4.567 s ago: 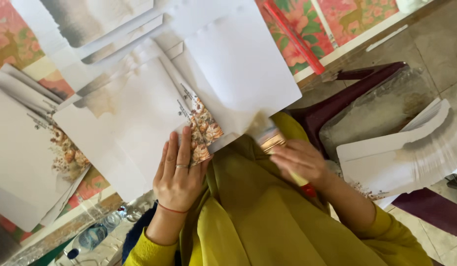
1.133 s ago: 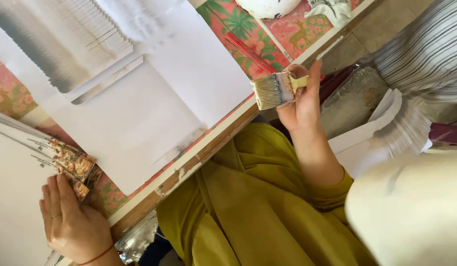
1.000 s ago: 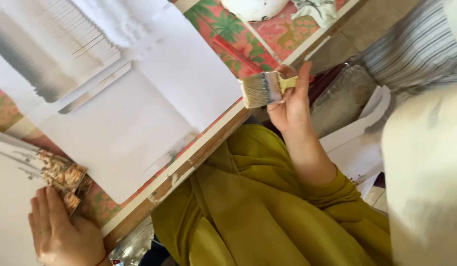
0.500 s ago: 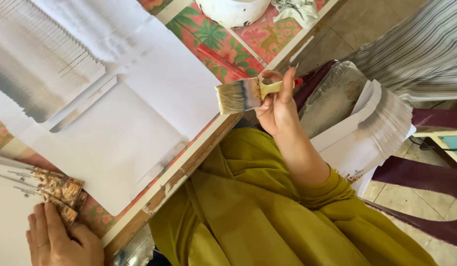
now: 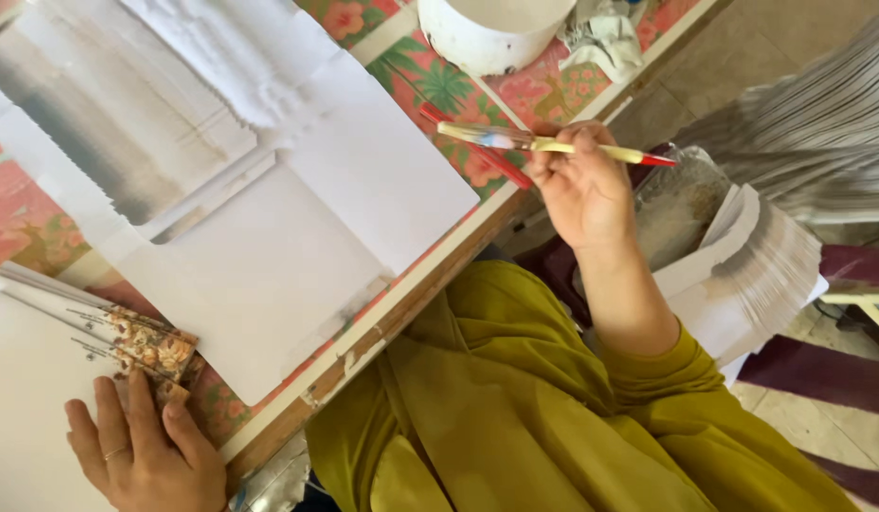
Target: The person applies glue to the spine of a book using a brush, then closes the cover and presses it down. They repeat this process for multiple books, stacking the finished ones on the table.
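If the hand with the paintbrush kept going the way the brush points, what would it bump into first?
Probably the white paper sheet. The right hand holds the paintbrush with its bristles aimed left across the flowered tablecloth, and that sheet's edge lies nearest in line, though height is unclear.

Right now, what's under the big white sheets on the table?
Under the white sheets a floral red tablecloth shows around their edges. Whatever else lies beneath them is covered.
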